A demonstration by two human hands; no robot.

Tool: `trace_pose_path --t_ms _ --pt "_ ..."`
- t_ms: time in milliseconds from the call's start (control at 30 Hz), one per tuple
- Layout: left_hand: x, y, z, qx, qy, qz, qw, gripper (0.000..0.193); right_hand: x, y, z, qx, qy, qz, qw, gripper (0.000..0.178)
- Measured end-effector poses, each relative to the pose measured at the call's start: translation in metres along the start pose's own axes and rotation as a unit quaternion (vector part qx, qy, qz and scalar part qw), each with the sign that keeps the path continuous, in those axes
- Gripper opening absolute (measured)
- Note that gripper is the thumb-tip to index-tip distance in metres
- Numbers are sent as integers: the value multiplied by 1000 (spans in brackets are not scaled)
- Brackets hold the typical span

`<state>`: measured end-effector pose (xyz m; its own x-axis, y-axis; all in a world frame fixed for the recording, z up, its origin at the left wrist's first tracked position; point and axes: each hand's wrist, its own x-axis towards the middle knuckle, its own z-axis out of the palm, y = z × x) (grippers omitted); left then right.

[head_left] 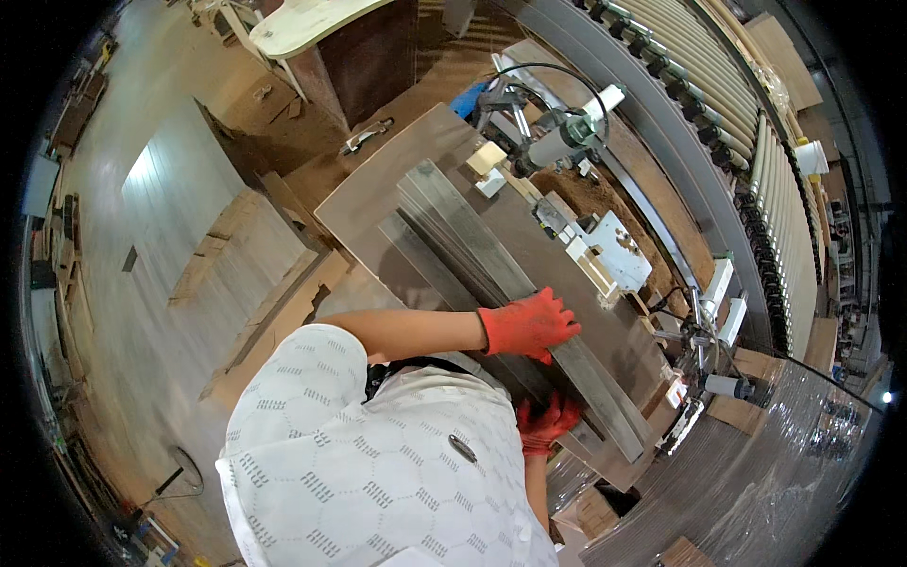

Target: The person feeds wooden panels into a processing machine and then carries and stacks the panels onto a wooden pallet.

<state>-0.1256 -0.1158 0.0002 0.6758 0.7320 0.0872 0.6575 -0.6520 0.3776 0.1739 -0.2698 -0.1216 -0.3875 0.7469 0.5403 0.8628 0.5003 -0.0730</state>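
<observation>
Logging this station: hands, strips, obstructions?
Left red-gloved hand on grey strips; right red-gloved hand at their near side. Strips on brown board. White plate beyond, apart.

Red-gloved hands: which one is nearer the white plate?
The left hand, over the grey strips; the right hand sits lower in the picture, farther from the white plate.

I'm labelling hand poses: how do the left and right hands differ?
The left hand lies across the grey boards; the right hand is closer to the white shirt. The left forearm comes from the picture's left, the right forearm from below. The left hand looks brighter, the right more shaded. Both wear red gloves.
</observation>
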Motion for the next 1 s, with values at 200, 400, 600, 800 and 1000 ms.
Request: trace_pose_path --t_ms 200,400,600,800,1000 --pt "-12 -15 3 -103 143 31 984 64 113 -14 -67 3 41 -21 999 69" --pt "-19 -26 -44 -57 46 46 996 69 159 77 -110 16 -271 94 958 72" --pt "-67 -106 -65 -11 -58 -106 993 69 143 116 -94 48 -291 133 946 65" --pt "-76 -99 -80 -36 -16 -125 991 73 136 110 -100 30 -218 82 972 65" --pt "-148 -178 -96 -176 146 -304 925 69 90 173 -123 21 -39 327 944 66"
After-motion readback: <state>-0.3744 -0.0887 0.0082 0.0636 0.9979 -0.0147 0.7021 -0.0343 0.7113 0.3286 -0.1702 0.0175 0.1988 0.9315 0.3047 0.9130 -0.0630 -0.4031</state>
